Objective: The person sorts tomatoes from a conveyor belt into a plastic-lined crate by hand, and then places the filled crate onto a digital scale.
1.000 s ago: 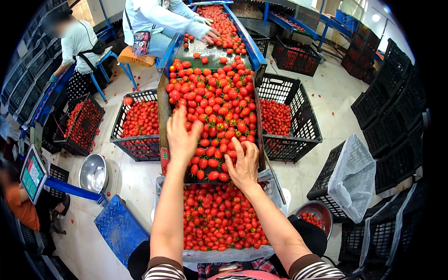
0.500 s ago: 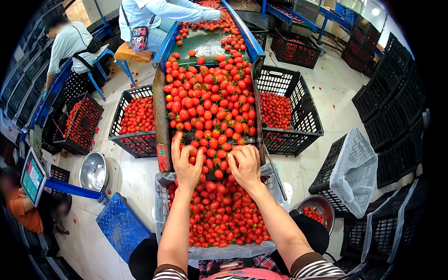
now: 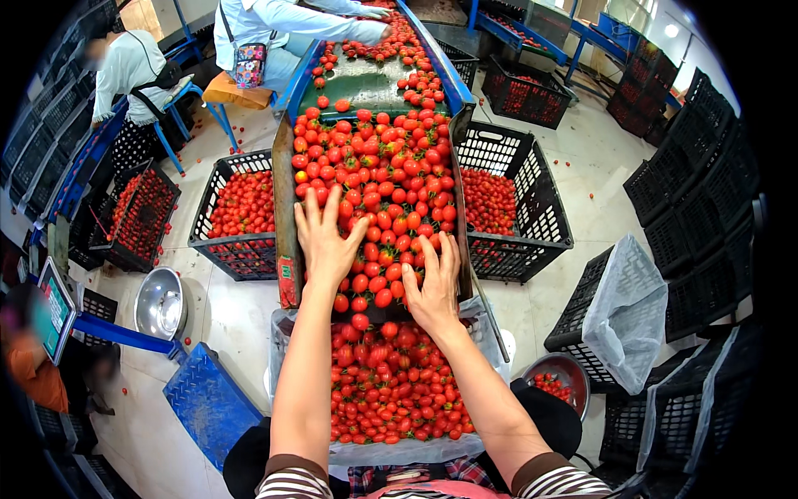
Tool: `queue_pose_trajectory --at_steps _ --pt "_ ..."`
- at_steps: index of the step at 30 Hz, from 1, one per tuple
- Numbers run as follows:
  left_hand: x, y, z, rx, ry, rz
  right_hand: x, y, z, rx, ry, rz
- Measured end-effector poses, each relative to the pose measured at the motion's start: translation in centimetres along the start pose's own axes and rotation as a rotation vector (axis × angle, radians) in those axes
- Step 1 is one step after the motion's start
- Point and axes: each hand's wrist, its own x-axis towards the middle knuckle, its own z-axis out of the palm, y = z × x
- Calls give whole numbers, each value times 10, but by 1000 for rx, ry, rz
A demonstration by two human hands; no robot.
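Note:
Red cherry tomatoes point(image 3: 378, 179) cover the lower end of a sloping chute point(image 3: 285, 208). My left hand point(image 3: 326, 241) lies on the tomatoes at the chute's left side, fingers spread and pointing up the slope. On the right side, my right hand point(image 3: 434, 283) rests against the tomatoes near the chute's lip, its fingers apart and slightly bent. Neither hand grasps a tomato. Below the lip, between my forearms, a crate with a pale plastic liner point(image 3: 399, 452) holds many more tomatoes. My forearms hide parts of its sides.
Black crates of tomatoes flank the chute at left point(image 3: 237, 258) and right point(image 3: 532, 241). A lined crate point(image 3: 623, 316) and a tomato bowl point(image 3: 553, 366) stand at right. At left are a steel bowl point(image 3: 162, 303) and a blue platform scale point(image 3: 204, 403). A co-worker point(image 3: 283, 33) reaches over the belt.
Both my hands have moved up the chute from its lip, the left one farther. Their fingers have spread from a curled pose. Tomatoes around the lip have shifted.

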Motion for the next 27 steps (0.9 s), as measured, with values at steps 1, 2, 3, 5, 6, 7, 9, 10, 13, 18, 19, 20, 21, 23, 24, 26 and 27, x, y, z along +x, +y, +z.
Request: queue_pose_trajectory --at_steps 1,2,3,5,6,7,9,10,13,18,19,20,21,23,24,26,27 --pt "2 9 9 94 -122 -64 2 4 3 4 -53 39" --pt "1 14 12 144 -162 -3 4 6 4 10 -105 78" --pt "-4 18 12 104 -231 73 6 10 2 12 -207 73" --pt "-18 22 7 28 -398 205 5 14 -4 48 -163 -17" --pt "-26 21 1 -23 -414 216 5 18 -7 85 -148 -42" --pt "-33 17 -5 -21 -413 201 3 23 -7 89 -149 -37" --pt "-42 17 -21 -57 -386 161 3 28 -9 182 -185 -69" --pt "-46 13 -24 -110 -389 138 3 27 -7 187 -182 -64" --pt "-59 7 -31 -259 -316 92 8 9 -4 53 -20 -127" --pt "-52 6 -30 -331 -4 -62 15 8 7 -320 -130 -22" --pt "-44 3 -28 -298 29 -46 12 7 10 -240 -115 -51" --pt "-35 -1 -22 -268 61 -32 9 7 9 -195 -153 -78" --pt "-25 -7 -20 -114 12 59 4 3 5 -155 -204 -98" --pt "-14 -7 -7 -57 -76 6 2 2 0 30 -314 -59" --pt "-11 -7 -4 51 -146 -12 6 -2 2 30 -314 -67" --pt "-14 2 4 90 -325 -4 20 -8 5 -44 34 -120" --pt "-20 8 7 54 -358 29 28 -4 12 -115 25 -42"
